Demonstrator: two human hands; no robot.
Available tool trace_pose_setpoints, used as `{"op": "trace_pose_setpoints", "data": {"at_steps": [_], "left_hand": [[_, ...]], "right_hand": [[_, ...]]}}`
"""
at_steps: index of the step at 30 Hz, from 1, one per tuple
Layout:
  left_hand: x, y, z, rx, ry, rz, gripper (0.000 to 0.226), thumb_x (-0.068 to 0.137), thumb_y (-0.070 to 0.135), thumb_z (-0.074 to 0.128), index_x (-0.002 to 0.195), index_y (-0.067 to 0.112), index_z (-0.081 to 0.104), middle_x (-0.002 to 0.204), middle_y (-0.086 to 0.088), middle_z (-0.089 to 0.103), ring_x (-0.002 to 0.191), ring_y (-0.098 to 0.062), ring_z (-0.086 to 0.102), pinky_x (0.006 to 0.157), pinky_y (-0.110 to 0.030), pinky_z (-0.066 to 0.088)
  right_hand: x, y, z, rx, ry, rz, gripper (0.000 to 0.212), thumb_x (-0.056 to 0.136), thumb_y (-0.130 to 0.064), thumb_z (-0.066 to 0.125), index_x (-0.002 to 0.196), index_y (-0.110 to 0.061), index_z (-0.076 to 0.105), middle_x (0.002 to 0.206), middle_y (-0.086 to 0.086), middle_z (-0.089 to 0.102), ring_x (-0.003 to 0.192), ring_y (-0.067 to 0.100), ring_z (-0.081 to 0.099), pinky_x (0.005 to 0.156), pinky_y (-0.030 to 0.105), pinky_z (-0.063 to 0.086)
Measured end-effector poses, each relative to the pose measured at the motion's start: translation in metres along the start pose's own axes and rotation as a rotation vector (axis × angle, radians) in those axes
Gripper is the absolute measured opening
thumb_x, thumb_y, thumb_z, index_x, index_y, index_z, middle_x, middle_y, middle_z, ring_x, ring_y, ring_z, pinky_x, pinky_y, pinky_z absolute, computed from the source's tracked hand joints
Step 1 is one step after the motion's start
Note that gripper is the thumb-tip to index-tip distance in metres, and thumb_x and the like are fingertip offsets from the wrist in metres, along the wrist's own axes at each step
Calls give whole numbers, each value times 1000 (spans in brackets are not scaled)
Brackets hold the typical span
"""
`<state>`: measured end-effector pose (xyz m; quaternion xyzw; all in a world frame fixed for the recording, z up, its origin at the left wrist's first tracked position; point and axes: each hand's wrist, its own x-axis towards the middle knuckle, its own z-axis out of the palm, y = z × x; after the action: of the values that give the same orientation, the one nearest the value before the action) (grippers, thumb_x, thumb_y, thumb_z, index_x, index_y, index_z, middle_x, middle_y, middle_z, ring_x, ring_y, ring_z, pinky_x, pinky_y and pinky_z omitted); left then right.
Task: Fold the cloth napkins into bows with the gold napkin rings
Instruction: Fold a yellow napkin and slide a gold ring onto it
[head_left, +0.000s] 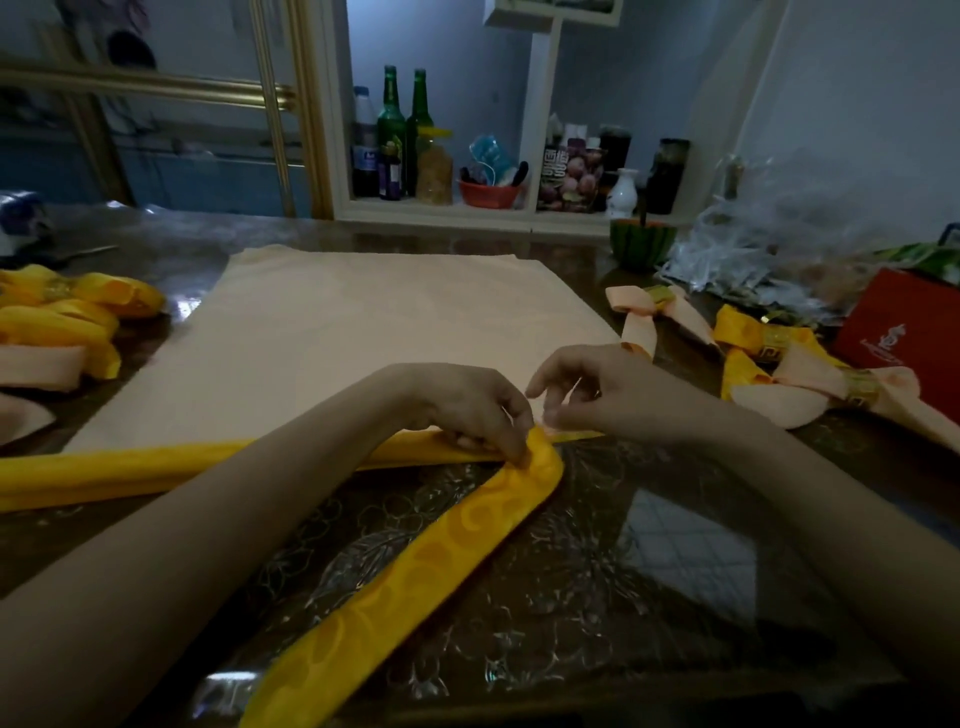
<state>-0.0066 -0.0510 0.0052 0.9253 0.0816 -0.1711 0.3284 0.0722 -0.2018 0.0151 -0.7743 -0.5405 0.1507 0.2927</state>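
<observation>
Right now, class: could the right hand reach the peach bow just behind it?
Probably yes: the right hand lies just beside the peach bow, whose tail nearly touches it; nothing stands between.

Dim, bluish room; glare glints off the table cover; edges bend wide-angle, shelf soft.

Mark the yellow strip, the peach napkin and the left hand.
yellow strip (415, 561): head view, on the near leg below the fold.
peach napkin (389, 322): head view, on its flat middle.
left hand (462, 410): head view, on the back of the hand.
</observation>
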Motion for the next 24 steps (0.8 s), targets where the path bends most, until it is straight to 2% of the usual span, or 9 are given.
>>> {"op": "trace_pose_setpoints", "data": {"at_steps": [3, 6, 8, 10, 12, 13, 17, 20, 24], "left_hand": [[0, -2, -1, 50, -36, 13, 20, 81, 21, 69, 68, 15, 55, 33, 11, 42, 34, -3, 35, 48, -18, 33], [-2, -6, -12, 21, -12, -29, 17, 80, 23, 71, 77, 12, 59, 36, 12, 45, 35, -3, 38, 41, -13, 33], [-4, -15, -25, 60, 60, -83, 18, 79, 25, 72, 76, 14, 59, 45, 9, 50, 41, -5, 43, 41, -14, 35], [-6, -23, -35, 169, 104, -145, 21, 79, 32, 72, 80, 16, 59, 64, 4, 56, 55, -8, 50, 47, -16, 38], [-9, -29, -42, 233, 68, -227, 23, 81, 37, 69, 86, 16, 60, 75, 3, 58, 67, -9, 54, 55, -17, 43], [-8, -32, -44, 243, 32, -257, 23, 82, 37, 68, 88, 17, 61, 79, 4, 60, 71, -9, 57, 59, -17, 45], [-15, -35, -53, 248, -87, -311, 17, 84, 31, 67, 95, 18, 63, 93, 0, 65, 83, -12, 61, 73, -22, 53], [-20, -36, -56, 254, -163, -385, 18, 83, 25, 68, 98, 17, 62, 102, -5, 64, 89, -15, 60, 82, -28, 55], [-16, -36, -53, 259, -190, -422, 16, 81, 28, 69, 89, 16, 62, 96, -6, 63, 83, -15, 61, 78, -27, 56]], "right_hand": [[16, 9, 3, -10, -254, 58, 21, 83, -11, 68, 92, -27, 57, 93, -10, 59, 66, -9, 54, 61, 9, 44], [29, 7, 2, -88, -393, 61, 16, 85, -19, 67, 93, -28, 57, 93, -16, 55, 69, -16, 51, 63, 4, 39], [39, 7, 1, -111, -473, 31, 14, 86, -21, 66, 93, -30, 58, 96, -14, 55, 73, -15, 50, 66, 4, 39], [43, 5, 2, -167, -507, 13, 13, 85, -25, 67, 89, -35, 59, 101, -5, 58, 82, -3, 51, 74, 13, 43], [49, 2, 2, -242, -531, -1, 13, 83, -29, 68, 83, -37, 58, 100, -2, 58, 85, 7, 51, 79, 27, 45], [51, 0, 2, -265, -545, -10, 13, 83, -29, 69, 81, -37, 58, 97, -3, 57, 84, 9, 51, 78, 29, 45], [52, 0, 4, -281, -529, -14, 14, 84, -30, 68, 80, -35, 55, 88, -8, 54, 77, 5, 49, 71, 23, 43], [43, 7, 9, -267, -438, -44, 12, 84, -25, 65, 81, -30, 55, 85, -7, 53, 72, 6, 47, 64, 20, 41], [40, 20, 5, -285, -233, -79, 7, 79, -20, 65, 83, -19, 60, 75, -7, 49, 64, 4, 42, 56, 15, 35]]}}
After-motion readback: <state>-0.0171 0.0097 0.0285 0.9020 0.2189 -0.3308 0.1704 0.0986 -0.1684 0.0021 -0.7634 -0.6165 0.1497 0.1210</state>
